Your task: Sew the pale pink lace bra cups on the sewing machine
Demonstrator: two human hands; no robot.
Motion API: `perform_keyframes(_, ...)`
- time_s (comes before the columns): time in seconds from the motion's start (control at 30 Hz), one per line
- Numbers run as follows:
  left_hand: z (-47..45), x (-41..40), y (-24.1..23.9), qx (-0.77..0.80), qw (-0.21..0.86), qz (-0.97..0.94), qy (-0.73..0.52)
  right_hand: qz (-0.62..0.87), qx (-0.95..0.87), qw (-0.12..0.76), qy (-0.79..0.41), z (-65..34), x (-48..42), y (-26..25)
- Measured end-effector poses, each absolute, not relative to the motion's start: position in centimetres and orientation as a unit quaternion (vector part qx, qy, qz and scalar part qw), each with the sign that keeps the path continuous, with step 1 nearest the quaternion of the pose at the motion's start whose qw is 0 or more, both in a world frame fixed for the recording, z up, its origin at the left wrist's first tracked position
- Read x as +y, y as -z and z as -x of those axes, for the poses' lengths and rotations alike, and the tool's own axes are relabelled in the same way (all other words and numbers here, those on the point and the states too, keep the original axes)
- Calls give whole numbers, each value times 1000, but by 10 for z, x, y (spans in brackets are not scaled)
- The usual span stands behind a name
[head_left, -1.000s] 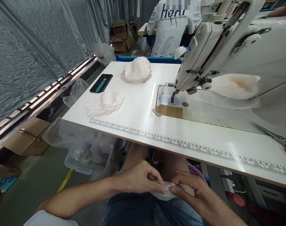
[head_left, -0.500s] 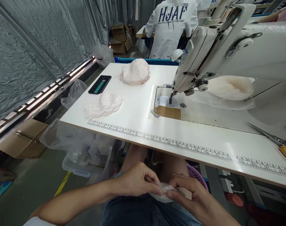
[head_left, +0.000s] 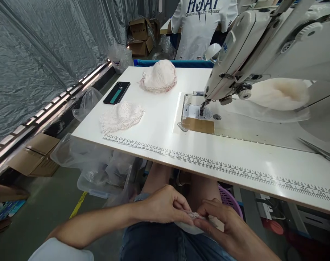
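A small whitish piece of fabric with a lacy edge is held low over my lap, in front of the table. My left hand pinches its edge between thumb and fingers. Close beside it, my right hand grips the same edge, and the fingers hide part of the cloth. On the table above lie a white lace piece and a stack of pale pink, cup-shaped fabric pieces.
A sewing machine stands on the white table, which has a printed ruler along its front edge. A phone lies at the left, scissors at the right. A plastic bin sits below. A person sits beyond.
The view has shifted a little, so the table and machine sit higher in the picture. Both hands keep their pinch on the fabric, slightly closer together.
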State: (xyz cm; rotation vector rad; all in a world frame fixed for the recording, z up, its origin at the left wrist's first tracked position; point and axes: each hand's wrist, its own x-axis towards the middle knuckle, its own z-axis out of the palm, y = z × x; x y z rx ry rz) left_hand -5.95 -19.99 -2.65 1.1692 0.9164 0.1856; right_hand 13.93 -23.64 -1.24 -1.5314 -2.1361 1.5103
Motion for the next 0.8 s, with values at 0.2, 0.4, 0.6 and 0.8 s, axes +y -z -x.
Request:
perform_keyframes(0.2, 59, -200, 27, 432, 770, -464, -77, 494, -693, 59, -522, -144, -234, 20)
perform_keyframes(0.4, 58, -201, 27, 445, 774, -446, -61, 495, -685, 60, -531, -145, -236, 23)
perform_keyframes(0.6, 59, -201, 23, 465, 734, -493, -47, 504, -681, 68, -527, -140, -235, 21)
perform_keyframes(0.8, 59, -203, 21, 465, 717, -517, -44, 505, -666, 73, -545, -139, -237, 23)
